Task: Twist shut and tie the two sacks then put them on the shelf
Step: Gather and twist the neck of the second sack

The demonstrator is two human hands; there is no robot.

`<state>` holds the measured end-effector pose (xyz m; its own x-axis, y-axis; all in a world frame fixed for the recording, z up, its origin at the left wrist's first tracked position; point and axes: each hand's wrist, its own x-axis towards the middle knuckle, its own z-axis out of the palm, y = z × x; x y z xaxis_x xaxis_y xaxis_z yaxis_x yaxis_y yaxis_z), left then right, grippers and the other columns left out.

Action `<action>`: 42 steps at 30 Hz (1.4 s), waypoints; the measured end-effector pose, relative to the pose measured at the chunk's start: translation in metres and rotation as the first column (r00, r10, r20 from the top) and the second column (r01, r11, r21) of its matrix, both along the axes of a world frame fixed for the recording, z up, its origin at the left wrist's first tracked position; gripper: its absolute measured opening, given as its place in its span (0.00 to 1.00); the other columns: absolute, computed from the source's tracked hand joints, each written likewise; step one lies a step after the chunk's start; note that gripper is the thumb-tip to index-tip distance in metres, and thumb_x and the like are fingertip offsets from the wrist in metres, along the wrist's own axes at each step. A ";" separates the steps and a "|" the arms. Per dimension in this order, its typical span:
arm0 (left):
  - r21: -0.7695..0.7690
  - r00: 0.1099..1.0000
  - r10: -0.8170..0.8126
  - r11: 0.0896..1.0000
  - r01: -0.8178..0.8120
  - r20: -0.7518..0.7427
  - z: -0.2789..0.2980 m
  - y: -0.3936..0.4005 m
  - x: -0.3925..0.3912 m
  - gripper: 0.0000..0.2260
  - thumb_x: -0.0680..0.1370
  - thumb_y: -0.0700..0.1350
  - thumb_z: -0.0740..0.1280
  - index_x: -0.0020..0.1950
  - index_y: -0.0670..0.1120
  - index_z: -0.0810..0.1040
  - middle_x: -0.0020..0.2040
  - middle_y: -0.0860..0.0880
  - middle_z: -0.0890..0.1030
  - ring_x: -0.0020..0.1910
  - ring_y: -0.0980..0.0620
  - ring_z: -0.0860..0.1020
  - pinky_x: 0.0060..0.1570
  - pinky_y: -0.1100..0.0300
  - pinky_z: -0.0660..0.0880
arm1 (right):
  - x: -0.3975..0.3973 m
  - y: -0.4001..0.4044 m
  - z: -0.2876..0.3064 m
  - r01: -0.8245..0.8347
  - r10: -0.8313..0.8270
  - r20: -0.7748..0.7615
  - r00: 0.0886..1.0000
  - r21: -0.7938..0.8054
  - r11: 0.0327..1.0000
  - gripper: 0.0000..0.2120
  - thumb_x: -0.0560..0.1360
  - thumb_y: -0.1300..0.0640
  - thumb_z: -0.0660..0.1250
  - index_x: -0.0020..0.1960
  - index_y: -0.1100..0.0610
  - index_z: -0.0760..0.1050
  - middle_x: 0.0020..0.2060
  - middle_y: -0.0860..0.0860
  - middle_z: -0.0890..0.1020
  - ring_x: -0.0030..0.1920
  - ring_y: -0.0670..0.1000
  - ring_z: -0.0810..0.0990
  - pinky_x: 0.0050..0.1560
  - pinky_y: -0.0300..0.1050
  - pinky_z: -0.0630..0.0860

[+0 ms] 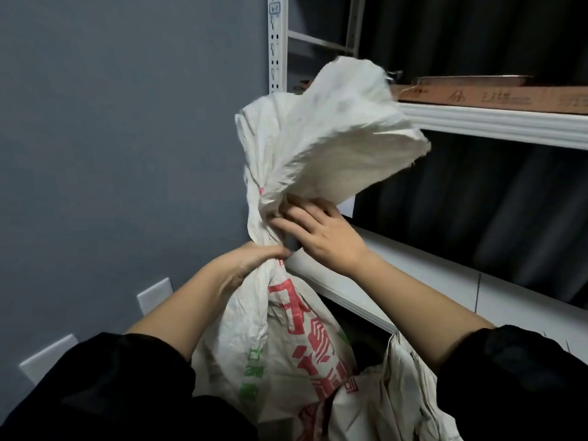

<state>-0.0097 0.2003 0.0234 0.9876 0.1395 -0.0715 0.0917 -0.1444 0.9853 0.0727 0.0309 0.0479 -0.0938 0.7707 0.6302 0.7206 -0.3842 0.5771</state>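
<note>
White sack point(286, 329), neck twisted, gripped in left hand point(251, 262); right hand point(321, 233) fingers curled into gathered top beside white shelf point(413, 272); second sack point(391, 399) below.

A storeroom, white slotted-steel shelving unit point(490, 122) against a grey painted wall point(127, 122), flattened cardboard box point(490, 95) stored on an upper shelf, dark corrugated sheeting point(477, 36) behind, printed woven sacks point(286, 345) below

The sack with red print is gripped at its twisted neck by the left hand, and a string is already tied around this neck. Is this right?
Not quite: the head view shows no string. The left hand grips the twisted neck of the sack with red print, as you say, but nothing is tied around it yet.
</note>
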 end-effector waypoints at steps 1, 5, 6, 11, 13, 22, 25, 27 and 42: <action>0.021 0.998 -0.043 0.999 0.044 -0.042 0.001 0.000 -0.002 0.16 0.67 0.46 0.73 0.54 0.49 0.81 0.52 0.50 0.85 0.57 0.50 0.80 0.64 0.49 0.72 | 0.000 0.000 0.002 0.033 -0.032 0.021 0.999 -0.038 0.999 0.32 0.71 0.62 0.65 0.73 0.51 0.63 0.66 0.52 0.72 0.69 0.56 0.66 0.66 0.53 0.62; 0.172 0.962 -0.184 0.960 0.220 -0.203 -0.001 -0.001 0.002 0.22 0.63 0.52 0.74 0.56 0.51 0.81 0.54 0.51 0.84 0.58 0.49 0.80 0.64 0.48 0.72 | -0.003 0.011 0.013 0.106 -0.107 -0.022 0.994 -0.037 0.994 0.30 0.71 0.60 0.60 0.73 0.47 0.66 0.71 0.57 0.69 0.73 0.60 0.64 0.71 0.60 0.56; 0.190 0.948 -0.213 0.947 0.260 -0.237 -0.002 -0.002 0.004 0.23 0.63 0.52 0.75 0.57 0.50 0.81 0.55 0.49 0.84 0.57 0.47 0.80 0.63 0.46 0.72 | -0.003 0.013 0.016 0.111 -0.112 -0.030 0.993 -0.030 0.993 0.29 0.71 0.61 0.60 0.71 0.47 0.69 0.71 0.59 0.69 0.73 0.61 0.63 0.71 0.61 0.56; 0.350 0.952 -0.241 0.890 0.293 -0.187 0.004 -0.009 0.008 0.20 0.62 0.47 0.73 0.54 0.46 0.80 0.50 0.47 0.83 0.50 0.48 0.81 0.57 0.47 0.77 | 0.008 0.022 0.018 0.080 -0.091 -0.086 0.992 -0.131 0.988 0.08 0.68 0.61 0.63 0.43 0.57 0.80 0.51 0.59 0.82 0.60 0.62 0.77 0.66 0.60 0.68; 0.365 0.985 -0.152 0.915 0.173 -0.084 0.004 -0.012 0.008 0.22 0.61 0.43 0.72 0.54 0.42 0.76 0.44 0.46 0.79 0.44 0.48 0.77 0.47 0.50 0.76 | 0.004 0.020 0.025 0.116 -0.172 -0.220 0.960 -0.245 0.963 0.05 0.65 0.57 0.70 0.39 0.57 0.79 0.38 0.55 0.81 0.47 0.60 0.81 0.59 0.59 0.74; 0.939 0.948 -0.007 0.141 -0.314 0.318 0.004 -0.026 -0.013 0.24 0.71 0.50 0.70 0.62 0.48 0.63 0.48 0.47 0.83 0.47 0.41 0.80 0.39 0.55 0.68 | -0.016 0.010 0.022 0.067 -0.455 -0.877 0.153 -0.450 0.891 0.08 0.66 0.55 0.75 0.42 0.54 0.77 0.35 0.50 0.80 0.34 0.50 0.76 0.31 0.41 0.68; 0.916 0.910 -0.143 -0.038 -0.399 0.390 -0.001 -0.022 -0.014 0.26 0.65 0.52 0.74 0.58 0.47 0.67 0.38 0.50 0.81 0.37 0.47 0.81 0.30 0.59 0.65 | -0.019 0.004 0.017 -0.025 -0.333 -0.935 -0.121 -0.332 0.943 0.09 0.68 0.60 0.73 0.40 0.52 0.74 0.33 0.45 0.78 0.32 0.45 0.75 0.33 0.38 0.70; 0.897 0.897 -0.194 -0.126 -0.425 0.398 -0.003 -0.022 -0.014 0.30 0.54 0.55 0.78 0.49 0.49 0.67 0.26 0.52 0.76 0.23 0.51 0.77 0.23 0.65 0.56 | -0.021 0.000 0.020 -0.062 -0.371 -0.906 -0.204 -0.367 0.928 0.10 0.71 0.60 0.72 0.44 0.50 0.71 0.38 0.44 0.78 0.38 0.43 0.77 0.37 0.35 0.73; 0.914 0.981 0.149 0.367 -0.174 0.127 0.009 -0.028 -0.009 0.14 0.76 0.59 0.55 0.46 0.52 0.73 0.51 0.47 0.82 0.52 0.41 0.79 0.46 0.54 0.72 | -0.025 -0.006 0.039 0.316 -0.345 -0.669 0.658 -0.170 0.933 0.21 0.77 0.44 0.61 0.66 0.52 0.72 0.63 0.51 0.73 0.66 0.53 0.69 0.64 0.50 0.62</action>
<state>-0.0184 0.1726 0.0321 0.9378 0.2643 0.2253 0.2037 -0.9440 0.2597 0.0482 0.0244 0.0868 0.6124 0.6891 0.3876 0.7473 -0.6645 0.0007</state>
